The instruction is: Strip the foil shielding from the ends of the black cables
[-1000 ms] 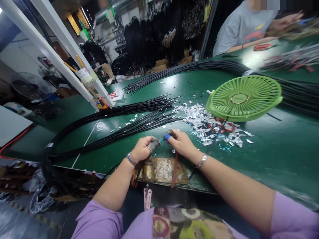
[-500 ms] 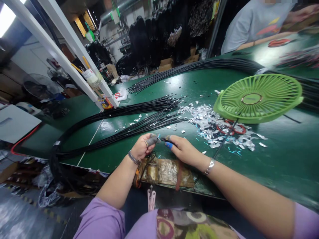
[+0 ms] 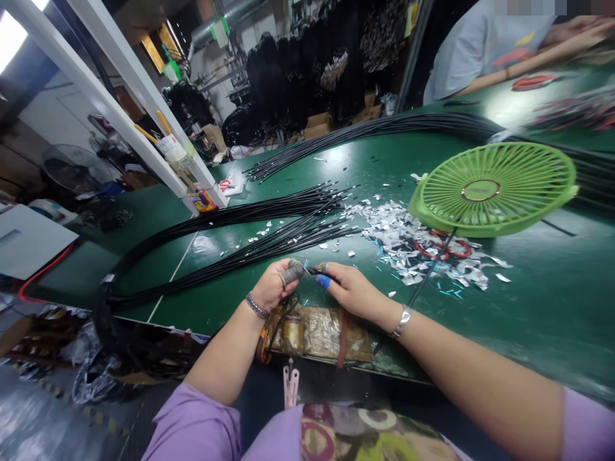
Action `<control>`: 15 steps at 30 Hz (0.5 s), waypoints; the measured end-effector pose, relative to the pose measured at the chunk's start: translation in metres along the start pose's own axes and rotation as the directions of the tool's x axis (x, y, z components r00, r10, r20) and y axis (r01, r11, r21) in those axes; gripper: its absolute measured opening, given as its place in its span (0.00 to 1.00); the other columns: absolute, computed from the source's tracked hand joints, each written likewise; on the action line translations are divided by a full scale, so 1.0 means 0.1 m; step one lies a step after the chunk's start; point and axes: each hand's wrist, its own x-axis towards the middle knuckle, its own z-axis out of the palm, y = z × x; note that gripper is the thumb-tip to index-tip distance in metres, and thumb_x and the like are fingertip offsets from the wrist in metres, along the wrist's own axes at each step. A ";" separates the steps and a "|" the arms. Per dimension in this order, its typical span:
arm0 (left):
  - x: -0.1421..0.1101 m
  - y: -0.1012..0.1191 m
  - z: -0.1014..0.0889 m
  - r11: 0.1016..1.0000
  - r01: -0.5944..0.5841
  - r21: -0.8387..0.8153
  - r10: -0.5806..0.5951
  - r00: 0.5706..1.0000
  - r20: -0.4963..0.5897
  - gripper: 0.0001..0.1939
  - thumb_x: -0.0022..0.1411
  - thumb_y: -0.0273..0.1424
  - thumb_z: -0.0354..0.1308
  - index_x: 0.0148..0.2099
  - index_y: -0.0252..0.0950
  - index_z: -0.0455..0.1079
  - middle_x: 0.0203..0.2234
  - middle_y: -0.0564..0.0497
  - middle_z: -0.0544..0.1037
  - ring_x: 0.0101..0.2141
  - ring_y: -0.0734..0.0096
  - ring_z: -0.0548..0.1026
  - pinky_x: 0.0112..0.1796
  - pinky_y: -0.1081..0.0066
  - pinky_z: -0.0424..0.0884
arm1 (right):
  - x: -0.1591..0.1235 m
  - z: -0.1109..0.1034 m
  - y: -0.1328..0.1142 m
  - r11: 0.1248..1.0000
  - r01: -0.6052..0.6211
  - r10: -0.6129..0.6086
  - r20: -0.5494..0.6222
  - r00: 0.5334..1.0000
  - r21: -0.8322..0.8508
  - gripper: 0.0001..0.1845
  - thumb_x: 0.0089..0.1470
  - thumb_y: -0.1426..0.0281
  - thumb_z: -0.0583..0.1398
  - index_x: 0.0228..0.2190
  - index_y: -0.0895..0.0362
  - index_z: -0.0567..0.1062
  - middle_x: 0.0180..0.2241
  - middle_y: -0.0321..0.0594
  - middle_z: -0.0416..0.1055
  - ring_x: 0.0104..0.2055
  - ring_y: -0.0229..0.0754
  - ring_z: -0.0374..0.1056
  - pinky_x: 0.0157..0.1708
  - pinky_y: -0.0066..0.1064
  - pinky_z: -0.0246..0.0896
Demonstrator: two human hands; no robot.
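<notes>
My left hand (image 3: 276, 285) is closed in a pinch, with grey coverings on its thumb and finger. Thin blue and white wires (image 3: 307, 266) stick out at its fingertips, at the end of a black cable. Just to the right, my right hand (image 3: 355, 291) pinches a dark, slim length (image 3: 318, 269) that looks like black cable; a blue cover sits on one fingertip. The fingertips of both hands almost meet. Below them, at the table edge, lies a tape-wrapped block (image 3: 319, 333) with a metal cylinder (image 3: 293, 334) on it.
Bundles of black cable (image 3: 230, 253) curve across the green table (image 3: 542, 307) on the left and at the back. A green fan grille (image 3: 500, 186) stands over a heap of foil scraps (image 3: 398, 230) and red-handled scissors. Another person (image 3: 473, 54) works at the far right.
My hands stay nearly in place, with the fingertips shifting slightly around the wires. The view has moved a little, and the other person's arm at the far right has moved.
</notes>
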 end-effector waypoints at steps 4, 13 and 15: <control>0.00 0.00 0.00 1.000 0.002 0.006 -0.002 1.000 -0.001 0.28 0.41 0.52 0.69 0.29 0.34 0.63 0.08 0.64 0.57 0.09 0.87 0.48 0.13 0.79 0.39 | 0.00 0.00 0.00 1.000 0.000 0.000 -0.007 1.000 -0.003 0.10 0.57 0.67 0.53 0.26 0.53 0.70 0.24 0.37 0.69 0.30 0.42 0.65 0.34 0.34 0.62; 0.00 0.00 0.01 1.000 -0.003 0.024 0.003 1.000 -0.003 0.29 0.40 0.53 0.68 0.29 0.34 0.64 0.08 0.64 0.57 0.09 0.87 0.48 0.13 0.79 0.39 | 0.00 0.00 -0.01 1.000 -0.007 0.007 0.007 1.000 0.023 0.10 0.56 0.66 0.53 0.26 0.53 0.70 0.23 0.37 0.68 0.30 0.43 0.65 0.34 0.34 0.62; 0.00 0.01 0.01 1.000 -0.003 0.031 0.003 1.000 -0.005 0.29 0.40 0.53 0.68 0.28 0.34 0.63 0.08 0.64 0.57 0.09 0.87 0.48 0.13 0.79 0.39 | 0.01 0.00 -0.02 1.000 -0.005 0.005 0.004 1.000 0.030 0.10 0.56 0.67 0.52 0.25 0.53 0.70 0.23 0.37 0.68 0.30 0.42 0.65 0.34 0.34 0.62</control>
